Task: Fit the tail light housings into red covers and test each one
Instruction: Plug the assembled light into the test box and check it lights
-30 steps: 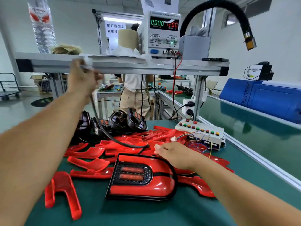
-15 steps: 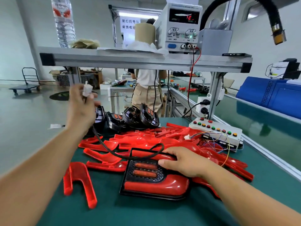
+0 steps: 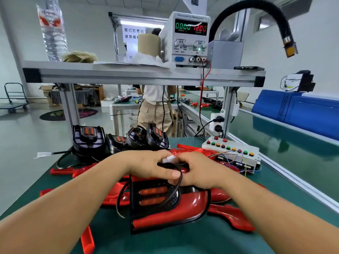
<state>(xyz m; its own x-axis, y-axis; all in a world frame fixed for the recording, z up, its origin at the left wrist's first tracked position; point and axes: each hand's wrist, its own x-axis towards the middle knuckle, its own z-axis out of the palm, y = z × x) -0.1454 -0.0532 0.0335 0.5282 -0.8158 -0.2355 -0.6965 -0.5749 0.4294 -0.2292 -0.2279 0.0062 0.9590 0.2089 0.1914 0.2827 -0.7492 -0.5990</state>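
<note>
One white boxy connector point(image 3: 169, 159) pinched between left hand point(image 3: 146, 165), right hand point(image 3: 200, 171).

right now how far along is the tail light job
Done: one housing sits in its red cover. In hand: left hand and right hand pinch the white connector above it, test seemingly pending. Left: several bare black housings and loose red covers.
</note>
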